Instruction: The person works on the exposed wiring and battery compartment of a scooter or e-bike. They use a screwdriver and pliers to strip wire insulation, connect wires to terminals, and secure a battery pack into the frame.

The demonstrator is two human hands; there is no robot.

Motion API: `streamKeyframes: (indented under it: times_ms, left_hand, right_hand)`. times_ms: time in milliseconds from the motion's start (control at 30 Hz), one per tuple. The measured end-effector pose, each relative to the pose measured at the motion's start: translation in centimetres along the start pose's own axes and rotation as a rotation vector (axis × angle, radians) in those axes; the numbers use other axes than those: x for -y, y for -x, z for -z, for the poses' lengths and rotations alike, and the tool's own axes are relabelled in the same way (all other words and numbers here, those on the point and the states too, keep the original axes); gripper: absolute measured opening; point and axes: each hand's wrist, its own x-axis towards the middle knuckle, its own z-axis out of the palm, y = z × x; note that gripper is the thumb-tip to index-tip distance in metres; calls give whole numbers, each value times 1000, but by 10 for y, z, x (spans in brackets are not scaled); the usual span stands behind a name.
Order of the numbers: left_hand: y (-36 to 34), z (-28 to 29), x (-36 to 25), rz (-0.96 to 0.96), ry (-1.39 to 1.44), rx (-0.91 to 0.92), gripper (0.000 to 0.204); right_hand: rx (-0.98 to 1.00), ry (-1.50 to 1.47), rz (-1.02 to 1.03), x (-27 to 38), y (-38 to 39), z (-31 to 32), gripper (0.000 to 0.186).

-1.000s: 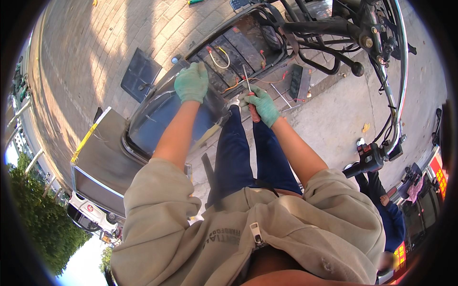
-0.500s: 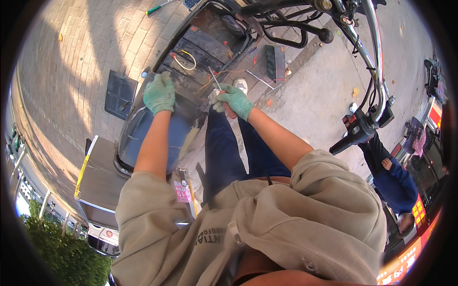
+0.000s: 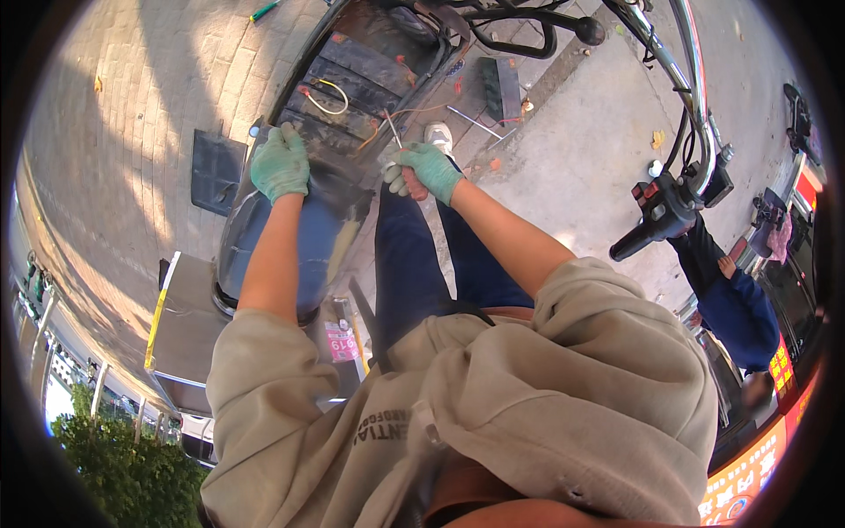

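My left hand [image 3: 281, 165], in a green work glove, has its fingers curled over the front edge of a worn, dark blue-grey seat [image 3: 310, 242]. Beside the seat, above my legs, my right hand [image 3: 426, 171], gloved the same way, is closed around a screwdriver [image 3: 414, 184] with a reddish handle. Its metal shaft points up and away from me. Beyond my hands lies an open compartment holding several dark battery blocks [image 3: 350, 58]. A looped pale yellow-white cable [image 3: 342, 108] with a red end rests on them.
Chrome handlebars [image 3: 698, 106] with a black grip stand at right. A dark panel [image 3: 216, 172] lies on the paving at left. Another dark block [image 3: 501, 88] and a thin metal rod [image 3: 475, 121] are on the ground ahead. A person in dark blue [image 3: 739, 317] is at far right.
The view has shifted a little, so the scene sits slightly higher and further left. Both hands keep nearly the same places, and the screwdriver stays in my right hand.
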Motion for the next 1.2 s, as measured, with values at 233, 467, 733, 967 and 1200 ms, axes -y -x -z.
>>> streamKeyframes:
  times_ms: [233,467,733,967,1200]
  left_hand:
    - [0,-1,1,-20,30,-20,44]
    - [-1,4,-2,-1,38,8,43]
    - [1,7,-3,64,64,51,40]
    - [3,0,4,140,193,-129,33]
    - [-3,1,3,270,167,-97,40]
  right_hand:
    - [-45,55,-33,-2,7,-4,32]
    - [-50,42,-58,-7,7,2,28]
    - [-49,82,-48,-22,-5,16,32]
    - [-31,80,-67,-31,-13,14,32]
    - [-22,84,-99,-38,-14,12,31]
